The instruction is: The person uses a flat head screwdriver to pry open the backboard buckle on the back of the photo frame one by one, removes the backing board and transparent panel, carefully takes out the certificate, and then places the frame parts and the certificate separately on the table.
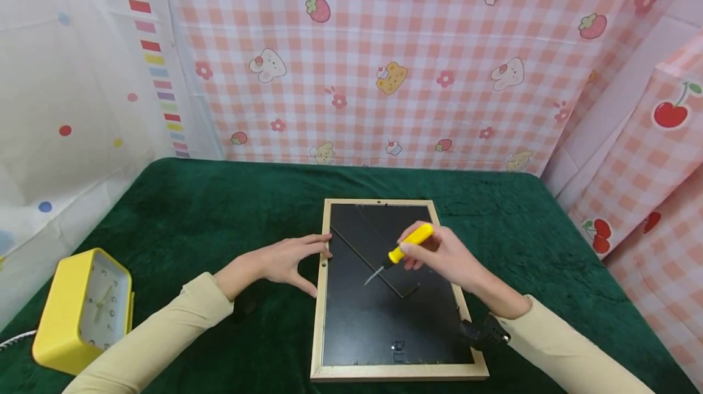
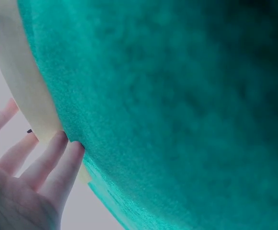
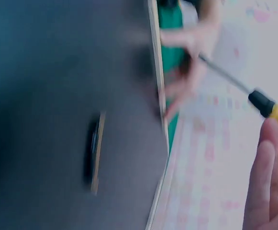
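Observation:
A light wooden picture frame [image 1: 400, 372] lies with its black backing board [image 1: 357, 327] facing up. My right hand [image 1: 445, 257] grips a yellow-handled screwdriver [image 1: 413, 241] above the board, its metal shaft slanting down to the left. In the right wrist view the screwdriver's black collar [image 3: 261, 101] and thin shaft show beyond my fingers. My left hand [image 1: 282, 261] rests against the frame's left side, thumb and fingers spread. Its fingertips touch the wooden edge [image 2: 28, 81] in the left wrist view. A folding stand [image 1: 357, 250] runs diagonally across the backing.
A yellow alarm clock [image 1: 66, 315] stands at the left, near my left sleeve, with a cord behind it. Dark green cloth [image 1: 236, 199] covers the table. A pink checked curtain [image 1: 351, 46] hangs along the back. A small metal hanger [image 1: 398, 350] sits near the frame's front edge.

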`<state>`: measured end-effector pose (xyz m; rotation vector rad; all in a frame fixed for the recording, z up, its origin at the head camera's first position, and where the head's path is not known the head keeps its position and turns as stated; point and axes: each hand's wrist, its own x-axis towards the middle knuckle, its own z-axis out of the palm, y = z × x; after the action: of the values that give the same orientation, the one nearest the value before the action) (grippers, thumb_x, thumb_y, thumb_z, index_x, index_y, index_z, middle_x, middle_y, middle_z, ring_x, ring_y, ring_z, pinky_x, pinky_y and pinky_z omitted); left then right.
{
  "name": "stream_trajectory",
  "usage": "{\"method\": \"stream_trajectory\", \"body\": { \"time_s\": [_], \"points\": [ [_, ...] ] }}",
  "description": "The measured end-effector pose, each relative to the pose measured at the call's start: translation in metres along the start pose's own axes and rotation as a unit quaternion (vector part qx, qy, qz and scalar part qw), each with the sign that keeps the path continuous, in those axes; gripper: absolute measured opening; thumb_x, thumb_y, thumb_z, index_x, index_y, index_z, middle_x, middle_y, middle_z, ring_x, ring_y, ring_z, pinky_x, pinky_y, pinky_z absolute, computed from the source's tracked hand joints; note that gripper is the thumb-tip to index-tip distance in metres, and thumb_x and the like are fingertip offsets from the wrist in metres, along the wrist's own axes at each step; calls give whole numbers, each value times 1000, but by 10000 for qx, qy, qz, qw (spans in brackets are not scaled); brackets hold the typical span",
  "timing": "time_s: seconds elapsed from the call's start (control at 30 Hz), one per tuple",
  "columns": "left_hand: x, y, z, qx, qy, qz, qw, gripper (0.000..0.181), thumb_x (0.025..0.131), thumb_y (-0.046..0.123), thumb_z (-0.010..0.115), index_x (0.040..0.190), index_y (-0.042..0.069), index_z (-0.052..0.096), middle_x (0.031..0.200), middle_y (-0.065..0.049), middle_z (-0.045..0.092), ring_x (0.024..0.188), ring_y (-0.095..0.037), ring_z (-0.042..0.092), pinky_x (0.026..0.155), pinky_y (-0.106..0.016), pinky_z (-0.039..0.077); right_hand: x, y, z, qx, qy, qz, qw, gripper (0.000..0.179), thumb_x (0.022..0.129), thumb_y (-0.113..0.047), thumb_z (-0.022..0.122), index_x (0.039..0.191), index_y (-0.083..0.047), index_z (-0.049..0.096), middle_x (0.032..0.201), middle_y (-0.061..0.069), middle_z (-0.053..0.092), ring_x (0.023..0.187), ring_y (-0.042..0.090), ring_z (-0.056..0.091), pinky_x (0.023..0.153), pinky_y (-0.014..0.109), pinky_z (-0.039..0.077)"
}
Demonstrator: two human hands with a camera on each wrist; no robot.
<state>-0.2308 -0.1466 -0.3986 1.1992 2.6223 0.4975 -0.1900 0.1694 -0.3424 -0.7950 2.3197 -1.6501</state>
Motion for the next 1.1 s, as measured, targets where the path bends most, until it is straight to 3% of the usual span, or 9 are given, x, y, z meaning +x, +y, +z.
{"method": "stream_trajectory", "body": {
  "time_s": [0.1, 0.2, 0.33, 0.47, 0.57, 0.7, 0.93, 1.1],
  "points": [
    [0, 0, 0, -17, -12, -56, 10000, 75, 65, 64, 61, 122, 18, 48, 142, -6, 23, 124, -19, 28, 95, -40, 29, -6, 15, -33, 13, 144, 257, 9996, 24, 87, -12, 57, 101, 6, 52, 87, 17, 60, 71, 28, 60, 66, 35, 50],
    [-1, 0, 1, -43, -25, -99, 9999, 75, 64, 64, 61, 122, 18, 49, 142, -6, 22, 125, -20, 27, 95, -40, 29, -17, 30, -69, 156, -41, 520, 9985, 21, 88, -9, 55, 101, 6, 49, 88, 18, 59, 74, 29, 60, 69, 35, 49],
    [0, 0, 2, -46, -79, -151, 9998, 75, 64, 65, 60, 122, 19, 49, 142, -5, 21, 125, -20, 26, 96, -40, 28, -36, 53, -113, 409, -790, 687, 9937, 12, 90, -3, 48, 101, 2, 47, 92, 19, 57, 81, 36, 57, 73, 38, 48],
    [0, 0, 1, -50, -89, -179, 9998, 75, 63, 66, 60, 121, 20, 49, 142, -5, 22, 125, -19, 26, 96, -39, 28, -58, 73, -142, 534, -1470, 964, 9830, 13, 91, -1, 42, 103, -2, 48, 97, 21, 56, 87, 39, 54, 76, 42, 46],
    [0, 1, 0, -60, -84, -187, 9998, 74, 63, 65, 61, 121, 20, 49, 142, -5, 22, 125, -19, 26, 96, -40, 28, -73, 85, -155, 682, -1723, 1246, 9747, 14, 92, -1, 39, 103, -2, 48, 99, 21, 55, 89, 34, 55, 76, 43, 45],
    [0, 1, 0, -74, -100, -196, 9997, 74, 63, 64, 61, 121, 20, 49, 142, -5, 22, 125, -19, 25, 96, -40, 28, -92, 95, -168, 738, -1772, 1521, 9696, 14, 93, -3, 37, 103, -2, 47, 101, 21, 54, 92, 31, 54, 76, 42, 45],
    [0, 2, 0, -67, -113, -234, 9996, 75, 63, 65, 61, 122, 20, 49, 143, -5, 21, 125, -19, 25, 96, -41, 28, -107, 103, -177, -152, -1486, 2050, 9673, 17, 91, -9, 45, 103, 1, 49, 97, 20, 52, 81, 26, 50, 68, 36, 45],
    [0, 3, -1, -90, -102, -231, 9996, 75, 63, 64, 61, 122, 19, 49, 142, -5, 22, 126, -20, 25, 96, -41, 27, -110, 106, -179, -603, -1540, 1821, 9693, 15, 89, -8, 50, 99, 3, 49, 89, 15, 54, 73, 20, 49, 63, 29, 43]
  ]
}}
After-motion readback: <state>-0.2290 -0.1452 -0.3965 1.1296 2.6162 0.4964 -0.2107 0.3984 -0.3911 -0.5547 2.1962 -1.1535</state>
